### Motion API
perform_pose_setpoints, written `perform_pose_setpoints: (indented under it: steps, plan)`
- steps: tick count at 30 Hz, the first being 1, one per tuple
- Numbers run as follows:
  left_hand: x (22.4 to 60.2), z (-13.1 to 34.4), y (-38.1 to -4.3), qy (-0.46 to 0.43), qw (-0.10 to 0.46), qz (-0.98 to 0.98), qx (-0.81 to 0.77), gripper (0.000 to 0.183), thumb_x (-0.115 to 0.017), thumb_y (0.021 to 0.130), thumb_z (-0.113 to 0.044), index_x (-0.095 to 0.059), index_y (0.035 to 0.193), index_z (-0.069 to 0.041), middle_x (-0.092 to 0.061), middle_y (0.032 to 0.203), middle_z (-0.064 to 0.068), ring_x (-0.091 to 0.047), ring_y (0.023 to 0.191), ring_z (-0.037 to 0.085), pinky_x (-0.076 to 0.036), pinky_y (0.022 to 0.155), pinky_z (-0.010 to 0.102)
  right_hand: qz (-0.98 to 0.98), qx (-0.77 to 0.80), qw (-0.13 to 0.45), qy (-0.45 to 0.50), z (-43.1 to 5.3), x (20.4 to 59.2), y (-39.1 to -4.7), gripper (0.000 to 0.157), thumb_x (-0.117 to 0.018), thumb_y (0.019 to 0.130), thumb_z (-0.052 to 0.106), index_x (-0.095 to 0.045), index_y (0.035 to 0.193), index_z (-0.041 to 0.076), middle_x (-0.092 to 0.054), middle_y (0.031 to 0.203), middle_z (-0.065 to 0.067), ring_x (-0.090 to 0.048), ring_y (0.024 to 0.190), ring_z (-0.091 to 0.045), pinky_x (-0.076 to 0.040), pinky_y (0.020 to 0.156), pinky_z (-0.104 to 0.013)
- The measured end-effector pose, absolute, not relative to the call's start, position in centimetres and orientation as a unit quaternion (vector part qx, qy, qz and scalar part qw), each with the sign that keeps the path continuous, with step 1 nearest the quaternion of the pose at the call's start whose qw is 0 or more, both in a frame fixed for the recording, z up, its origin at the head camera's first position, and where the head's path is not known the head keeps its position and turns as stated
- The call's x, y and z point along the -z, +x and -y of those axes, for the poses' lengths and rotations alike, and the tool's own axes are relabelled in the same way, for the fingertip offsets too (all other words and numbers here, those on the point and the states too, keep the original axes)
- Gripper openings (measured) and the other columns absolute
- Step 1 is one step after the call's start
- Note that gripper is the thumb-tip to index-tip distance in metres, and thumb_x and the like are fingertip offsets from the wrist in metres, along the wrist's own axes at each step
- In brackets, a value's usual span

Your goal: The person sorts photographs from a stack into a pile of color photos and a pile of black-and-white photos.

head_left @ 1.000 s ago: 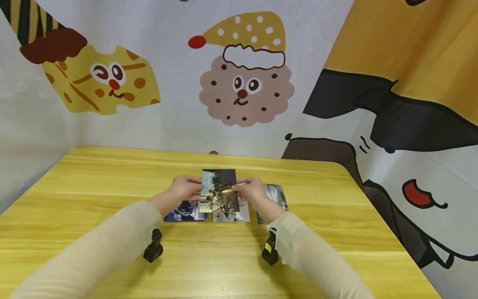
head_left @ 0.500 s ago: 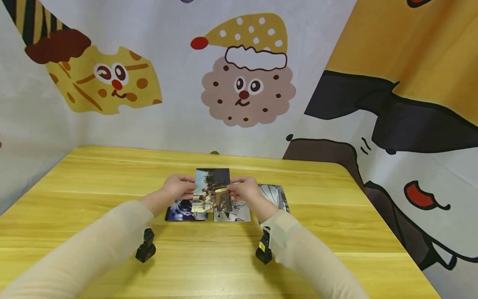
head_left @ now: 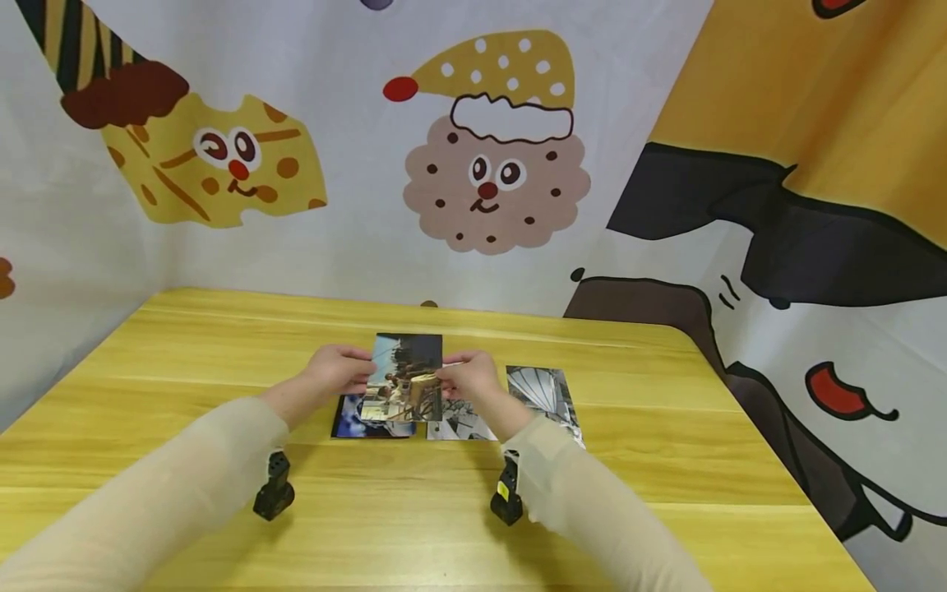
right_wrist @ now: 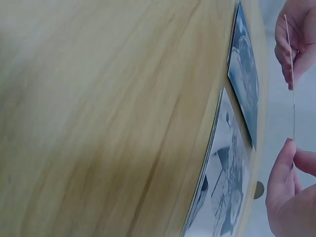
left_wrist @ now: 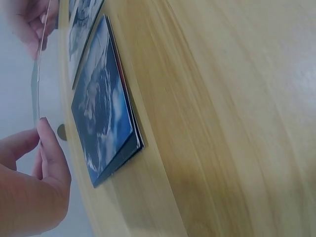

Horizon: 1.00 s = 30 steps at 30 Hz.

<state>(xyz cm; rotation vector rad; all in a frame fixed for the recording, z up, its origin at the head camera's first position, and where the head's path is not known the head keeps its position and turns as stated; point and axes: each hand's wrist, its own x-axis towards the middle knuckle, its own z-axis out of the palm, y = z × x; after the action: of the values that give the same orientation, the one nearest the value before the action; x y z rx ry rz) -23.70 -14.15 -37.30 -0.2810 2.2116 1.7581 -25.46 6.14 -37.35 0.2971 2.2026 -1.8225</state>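
Note:
Between both hands a photo card is held up above the table, its picture facing the head camera. My left hand pinches its left edge and my right hand pinches its right edge. In both wrist views the card shows edge-on as a thin line. Below it lies a blue picture card on top of a small stack, partly covered in the head view. To its right is a black-and-white picture card, partly behind the right hand. Farther right lies a grey picture card with pale curved shapes.
The cards lie on a yellow wood-grain table. Behind it hangs a pale curtain printed with cartoon figures. Black devices are strapped to both wrists, a left one and a right one.
Both hands have moved left with the held photo card, which now stands more over the blue card. More of the grey card at the right shows.

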Motion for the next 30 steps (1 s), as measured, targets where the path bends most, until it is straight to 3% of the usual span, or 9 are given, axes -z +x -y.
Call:
perform_pose_setpoints:
  steps: [21, 30]
  plan:
    - [37.2, 16.0, -22.7, -0.121, 0.164, -0.785, -0.585, 0.042, -0.055, 0.092, -0.005, -0.043, 0.129, 0.011, -0.056, 0.088, 0.006, -0.054, 0.069, 0.009, -0.056, 0.062, 0.018, -0.767, 0.614, 0.164, 0.087, -4.4, 38.5, -24.9, 0.028, -0.061, 0.086, -0.003, -0.062, 0.114, -0.003, -0.068, 0.098, -0.018, -0.056, 0.054, -0.011, -0.055, 0.051, -0.023]
    - [37.4, 16.3, -22.4, -0.123, 0.161, -0.787, -0.583, 0.044, -0.054, 0.092, -0.005, -0.043, 0.130, 0.012, -0.056, 0.088, 0.005, -0.054, 0.067, 0.008, -0.056, 0.063, 0.019, -0.768, 0.613, 0.164, 0.084, -3.8, 38.6, -24.8, 0.025, -0.060, 0.086, -0.004, -0.061, 0.111, -0.004, -0.068, 0.089, -0.017, -0.055, 0.053, -0.012, -0.055, 0.051, -0.026]
